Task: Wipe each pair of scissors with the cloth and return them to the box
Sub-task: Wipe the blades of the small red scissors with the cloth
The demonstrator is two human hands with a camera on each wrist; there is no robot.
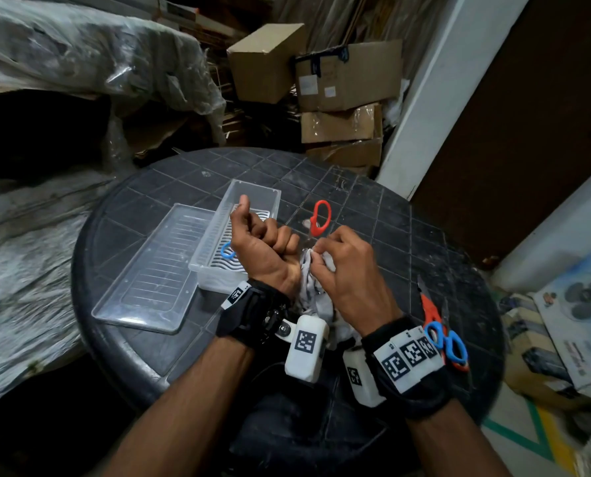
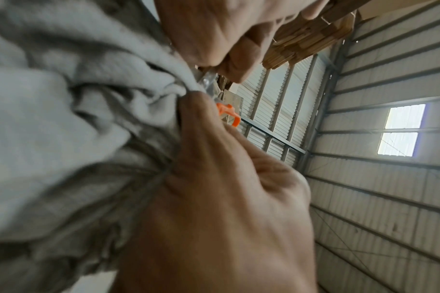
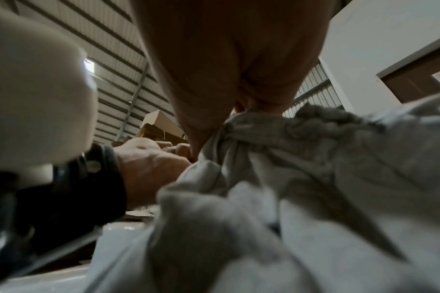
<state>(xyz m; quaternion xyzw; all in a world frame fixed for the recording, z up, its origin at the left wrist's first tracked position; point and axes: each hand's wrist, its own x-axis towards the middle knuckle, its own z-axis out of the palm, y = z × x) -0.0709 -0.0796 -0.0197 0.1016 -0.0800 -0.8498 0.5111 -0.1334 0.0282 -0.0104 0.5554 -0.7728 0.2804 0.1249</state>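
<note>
Fingers (image 1: pixel 316 259) of the right hand (image 1: pixel 347 277) are curled and pinching a bunch of the cloth (image 1: pixel 309 287) around the blade of the red scissors (image 1: pixel 319 217), mid-frame in the head view. The left hand (image 1: pixel 263 246) sits right beside it, fist curled with the thumb sticking up; it looks like it's gripping the scissors' other handle, but that handle is hidden, so what exactly it holds can't be told for sure. One red loop pokes up above both hands, just right of centre.

The left wrist view is mostly grey cloth on the left side, with a bit of orange-red plastic and shiny blade peeking out between fingers near the middle. The right wrist view is blurry, cloth filling the lower right.

The clear box (image 1: pixel 249 215) sits just behind the left hand, centre of the head view, with a blue handle (image 1: pixel 227 251) showing inside it. Its lid (image 1: pixel 156 270) lies flat to the left, touching the box. Lower right, beside the right wrist, two more scissors lie crossed on the table (image 1: pixel 373 208): a blue pair (image 1: pixel 447 340) over an orange pair (image 1: pixel 431 313). Cardboard boxes (image 1: pixel 342 84) are stacked at upper centre.
</note>
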